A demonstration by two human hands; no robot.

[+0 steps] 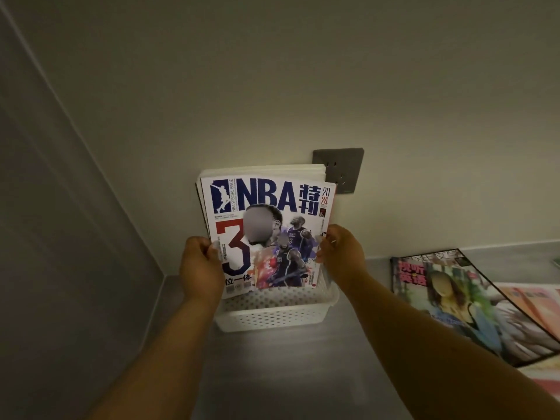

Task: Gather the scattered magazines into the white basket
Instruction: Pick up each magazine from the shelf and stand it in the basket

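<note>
An NBA magazine (266,207) with a big red "3" on its cover stands upright over the white perforated basket (272,313). My left hand (201,266) grips its left edge and my right hand (341,253) grips its right edge. Its bottom edge is at the basket's rim. More magazines (272,170) stand behind it against the wall; only their top edges show. To the right, a magazine with a woman on its cover (460,301) lies flat on the counter, overlapping a pink and orange one (536,301).
The basket sits on a grey metal counter (288,374) in a corner, with a wall close on the left. A grey wall socket (342,169) is right behind the standing magazines. Another printed sheet (542,380) lies at the right edge.
</note>
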